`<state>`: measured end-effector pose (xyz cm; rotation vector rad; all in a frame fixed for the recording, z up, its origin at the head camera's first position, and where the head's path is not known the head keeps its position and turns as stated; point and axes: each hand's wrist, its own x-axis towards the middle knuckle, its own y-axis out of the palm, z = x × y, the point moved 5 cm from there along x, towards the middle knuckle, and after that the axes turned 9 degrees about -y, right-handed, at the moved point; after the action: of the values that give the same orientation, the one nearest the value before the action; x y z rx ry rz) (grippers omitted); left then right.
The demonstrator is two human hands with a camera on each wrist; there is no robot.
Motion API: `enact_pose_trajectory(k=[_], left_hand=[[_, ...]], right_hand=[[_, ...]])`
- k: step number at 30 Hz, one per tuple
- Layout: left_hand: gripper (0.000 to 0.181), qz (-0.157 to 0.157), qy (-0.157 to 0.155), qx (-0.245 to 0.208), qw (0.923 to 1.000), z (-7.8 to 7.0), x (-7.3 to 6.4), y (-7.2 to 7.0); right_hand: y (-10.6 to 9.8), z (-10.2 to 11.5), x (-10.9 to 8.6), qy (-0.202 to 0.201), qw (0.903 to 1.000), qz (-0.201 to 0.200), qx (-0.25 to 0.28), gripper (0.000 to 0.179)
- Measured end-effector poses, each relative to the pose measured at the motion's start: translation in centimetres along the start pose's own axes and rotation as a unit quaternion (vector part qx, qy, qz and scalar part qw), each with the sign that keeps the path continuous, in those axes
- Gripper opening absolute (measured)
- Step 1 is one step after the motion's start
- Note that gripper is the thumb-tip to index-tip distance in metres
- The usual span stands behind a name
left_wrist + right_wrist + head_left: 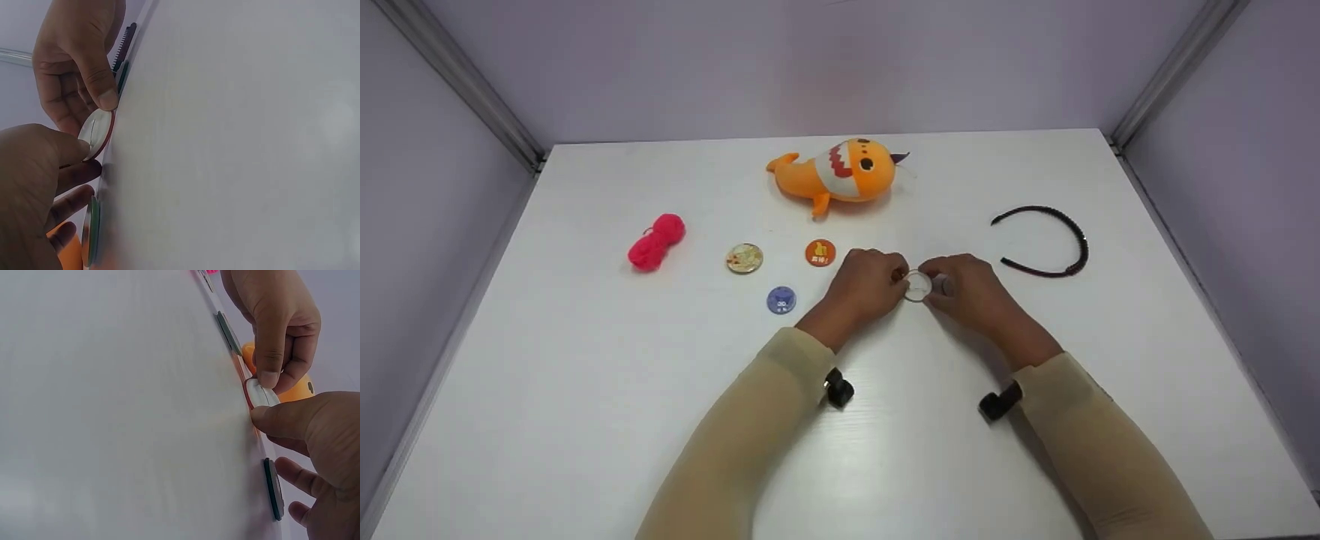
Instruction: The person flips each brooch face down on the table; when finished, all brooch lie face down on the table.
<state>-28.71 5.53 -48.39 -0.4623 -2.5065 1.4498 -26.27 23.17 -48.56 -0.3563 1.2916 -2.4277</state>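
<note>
White disc [918, 286] between both hands [868, 282] [971, 291]

White table [562, 420], pale lilac walls [697, 67], grey corner strips [1175, 67], apparently metal

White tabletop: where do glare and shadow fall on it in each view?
Head: soft sheen on the white tabletop between the beige sleeves, faint shadows along their inner edges; left wrist: pale glare near the right edge, dim shadow below the round, white, red-rimmed badge; right wrist: pale glare at lower left, shading beside the dark-edged disc.
</note>
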Motion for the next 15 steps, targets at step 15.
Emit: enact_pose_trajectory(k=[15], left_hand=[[0.03,0.02,0.039,0.03,0.9986,0.2,-0.3,0.43]], right_hand=[[-0.11,-0.16,-0.02,-0.023,0.9997,0.002,0.008,0.034]])
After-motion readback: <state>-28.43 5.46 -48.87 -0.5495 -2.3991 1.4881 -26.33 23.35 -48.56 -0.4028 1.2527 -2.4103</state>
